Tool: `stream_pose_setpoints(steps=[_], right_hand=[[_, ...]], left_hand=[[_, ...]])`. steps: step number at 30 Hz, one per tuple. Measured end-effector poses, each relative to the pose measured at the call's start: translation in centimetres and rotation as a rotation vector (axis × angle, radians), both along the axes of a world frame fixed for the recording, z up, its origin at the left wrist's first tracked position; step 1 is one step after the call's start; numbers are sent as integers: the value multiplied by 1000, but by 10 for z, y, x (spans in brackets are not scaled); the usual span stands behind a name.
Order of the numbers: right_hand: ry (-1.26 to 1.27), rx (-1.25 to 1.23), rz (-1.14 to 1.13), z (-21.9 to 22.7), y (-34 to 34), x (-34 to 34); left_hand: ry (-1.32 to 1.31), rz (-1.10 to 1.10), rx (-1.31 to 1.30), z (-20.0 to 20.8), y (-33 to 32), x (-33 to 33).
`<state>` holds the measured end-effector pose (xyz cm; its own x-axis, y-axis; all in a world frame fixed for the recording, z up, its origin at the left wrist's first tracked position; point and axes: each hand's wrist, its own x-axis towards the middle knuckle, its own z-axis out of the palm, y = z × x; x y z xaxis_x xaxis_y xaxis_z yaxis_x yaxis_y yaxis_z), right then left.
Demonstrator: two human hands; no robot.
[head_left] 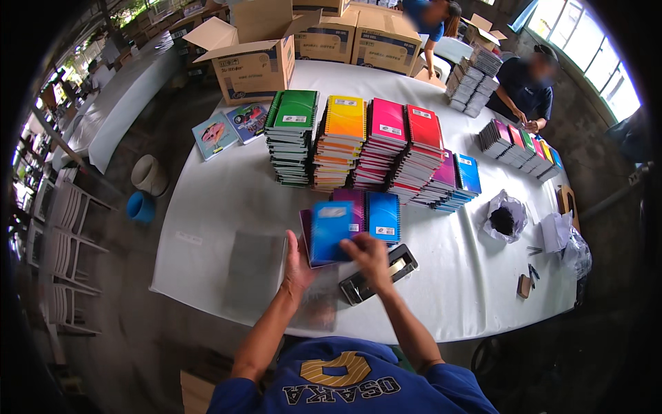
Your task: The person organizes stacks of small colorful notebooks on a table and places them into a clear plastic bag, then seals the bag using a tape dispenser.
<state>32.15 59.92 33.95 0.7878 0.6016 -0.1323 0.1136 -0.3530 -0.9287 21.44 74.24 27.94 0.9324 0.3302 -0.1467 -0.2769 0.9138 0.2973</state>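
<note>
My right hand (369, 257) has its fingertips clamped on the right edge of a bright blue, rectangular notebook (329, 238), slightly blurred, which is just beyond and to the left of my landmark, the black tape dispenser (356, 287) on the table. My left hand (296, 268) is on the far side of that notebook from the dispenser, its thumb apart and its palm beside a dark purple notebook (305, 224) that shows beneath the blue one; I cannot tell whether its hidden fingers grip anything.

Just beyond the dispenser stand a low stack of blue spiral notebooks (383, 212) and, left of it, purple spiral notebooks (357, 207) partly hidden by what I hold. Left of the dispenser lies a clear, greyish plastic sheet (252, 272). Farther beyond it rise tall stacks of green (293, 124), yellow (345, 119), pink (387, 123) and red notebooks (423, 127). To its right are a crumpled white bag with a dark inside (505, 215) and a small brown block (524, 286). Well beyond it, open and closed brown cardboard boxes (252, 72) line the far edge.
</note>
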Motion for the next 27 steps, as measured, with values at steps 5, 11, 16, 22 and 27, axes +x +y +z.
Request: stream_pose_setpoints(steps=[5,11,16,22,27], right_hand=[[-752,-191,125,-12,18,7],[-1191,-324,398,-79,4,31],[-663,-443,569,-35,7,48],[-1200,-314,516,-70,-3,31],[-788,-31,297,-38,-2,43]], left_hand=[[214,70,137,-6,29,-5],[240,67,286,-6,57,-7],[255,23,220,-15,57,-10],[237,30,188,-21,56,-2],[267,15,191,-14,62,-8]])
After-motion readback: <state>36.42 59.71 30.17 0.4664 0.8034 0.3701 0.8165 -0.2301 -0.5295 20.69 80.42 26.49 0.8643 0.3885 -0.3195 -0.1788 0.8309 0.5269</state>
